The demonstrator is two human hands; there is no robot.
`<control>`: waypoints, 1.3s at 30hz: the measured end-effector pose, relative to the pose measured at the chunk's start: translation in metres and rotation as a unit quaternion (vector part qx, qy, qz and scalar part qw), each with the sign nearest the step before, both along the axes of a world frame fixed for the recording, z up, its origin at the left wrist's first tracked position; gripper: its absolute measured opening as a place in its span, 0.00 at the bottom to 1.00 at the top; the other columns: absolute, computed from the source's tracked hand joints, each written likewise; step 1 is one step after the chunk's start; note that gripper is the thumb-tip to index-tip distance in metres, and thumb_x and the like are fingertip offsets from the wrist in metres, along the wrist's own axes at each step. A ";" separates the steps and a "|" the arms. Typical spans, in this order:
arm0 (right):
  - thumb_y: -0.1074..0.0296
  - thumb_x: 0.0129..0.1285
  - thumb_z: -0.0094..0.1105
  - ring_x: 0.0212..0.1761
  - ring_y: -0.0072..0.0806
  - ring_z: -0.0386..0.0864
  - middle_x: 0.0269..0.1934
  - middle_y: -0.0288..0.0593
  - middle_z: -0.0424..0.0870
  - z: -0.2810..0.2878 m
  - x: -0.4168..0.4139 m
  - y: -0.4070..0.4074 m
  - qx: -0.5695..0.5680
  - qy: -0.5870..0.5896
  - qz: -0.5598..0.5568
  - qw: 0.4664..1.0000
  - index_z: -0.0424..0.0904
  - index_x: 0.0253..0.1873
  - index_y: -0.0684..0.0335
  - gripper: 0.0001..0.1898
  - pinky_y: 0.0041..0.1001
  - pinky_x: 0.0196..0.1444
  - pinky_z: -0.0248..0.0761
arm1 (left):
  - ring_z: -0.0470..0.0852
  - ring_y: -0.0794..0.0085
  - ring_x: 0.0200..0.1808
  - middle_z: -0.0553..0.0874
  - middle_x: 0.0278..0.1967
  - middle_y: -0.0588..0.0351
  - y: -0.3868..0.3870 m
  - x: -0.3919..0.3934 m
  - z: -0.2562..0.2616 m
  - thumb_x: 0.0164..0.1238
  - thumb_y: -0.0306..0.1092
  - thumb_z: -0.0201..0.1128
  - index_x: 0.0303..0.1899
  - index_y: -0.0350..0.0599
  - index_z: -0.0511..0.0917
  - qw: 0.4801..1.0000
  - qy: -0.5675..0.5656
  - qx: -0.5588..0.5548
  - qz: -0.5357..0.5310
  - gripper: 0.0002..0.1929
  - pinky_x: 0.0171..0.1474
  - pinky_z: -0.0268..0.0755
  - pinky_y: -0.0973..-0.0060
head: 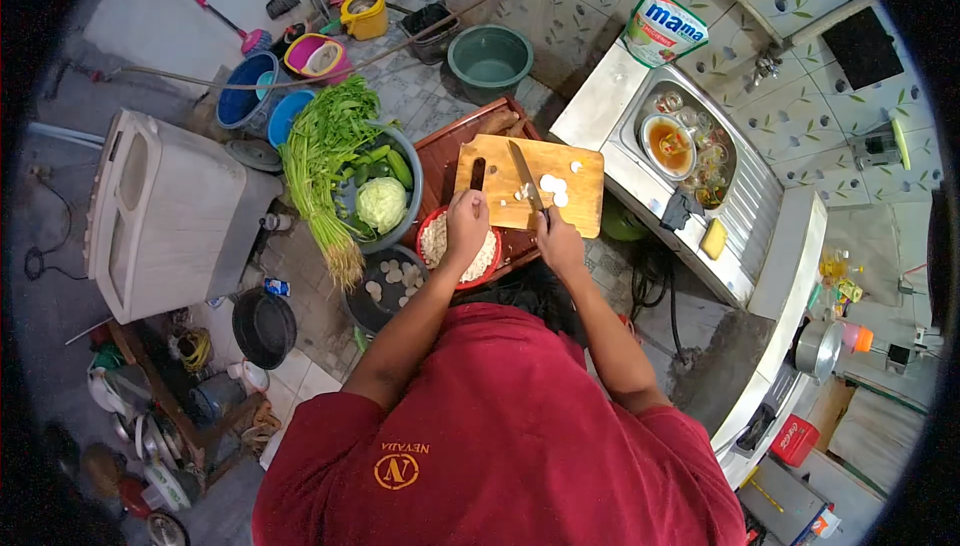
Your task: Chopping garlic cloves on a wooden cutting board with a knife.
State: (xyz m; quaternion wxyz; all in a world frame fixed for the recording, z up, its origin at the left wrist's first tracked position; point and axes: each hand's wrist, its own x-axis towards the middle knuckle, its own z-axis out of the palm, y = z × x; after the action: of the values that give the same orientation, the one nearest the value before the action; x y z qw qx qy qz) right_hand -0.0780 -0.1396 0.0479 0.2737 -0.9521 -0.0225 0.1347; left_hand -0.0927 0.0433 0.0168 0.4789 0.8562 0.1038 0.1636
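My right hand [561,243] grips the black handle of a kitchen knife [523,169]. Its blade lies across a wooden cutting board [495,159] and points away from me. Round white slices [553,187] of some food are right of the blade, with small chopped bits [523,193] beside it. My left hand [466,225], fingers curled, is at the board's near left edge, above a red bowl [498,264] of chopped white pieces [480,261]. Whether those fingers pinch anything is hidden. The board rests on a reddish-brown wooden table [433,159].
Left of the table, a grey-blue basin [412,212] holds a cabbage [380,205], cucumbers [399,169] and long leafy greens [315,163]. A black basin [360,287] with round slices stands nearer. On the right, glasses and a bowl [667,142] fill a steel sink [750,148].
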 end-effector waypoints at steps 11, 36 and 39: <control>0.50 0.71 0.46 0.35 0.63 0.78 0.30 0.66 0.79 0.001 0.004 -0.005 0.056 0.000 -0.027 0.998 0.72 0.42 0.64 0.19 0.51 0.37 0.70 | 0.78 0.59 0.29 0.78 0.30 0.46 0.026 -0.022 -0.002 0.59 0.22 0.60 0.36 0.35 0.78 0.998 -0.001 0.007 0.057 0.04 0.35 0.71 0.68; 0.55 0.71 0.48 0.35 0.64 0.78 0.30 0.68 0.79 -0.037 -0.065 0.035 0.111 0.001 0.124 0.986 0.71 0.44 0.67 0.17 0.51 0.35 0.71 | 0.79 0.78 0.31 0.80 0.28 0.58 0.054 -0.080 -0.074 0.65 0.23 0.57 0.35 0.37 0.76 0.981 0.037 -0.089 0.168 0.01 0.39 0.72 0.79; 0.54 0.71 0.48 0.35 0.64 0.78 0.30 0.68 0.79 -0.033 -0.068 0.042 0.060 0.069 0.168 0.982 0.71 0.43 0.69 0.18 0.51 0.35 0.71 | 0.79 0.77 0.30 0.81 0.28 0.57 0.059 -0.091 -0.066 0.65 0.25 0.59 0.35 0.38 0.76 0.978 0.053 -0.063 0.192 0.02 0.37 0.72 0.78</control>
State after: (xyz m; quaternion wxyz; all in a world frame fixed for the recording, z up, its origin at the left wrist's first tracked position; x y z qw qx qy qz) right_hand -0.1457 -0.0972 0.0146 0.3046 -0.9051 -0.1712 0.2424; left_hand -0.1833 0.1020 -0.0494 0.4854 0.7960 0.3012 0.1999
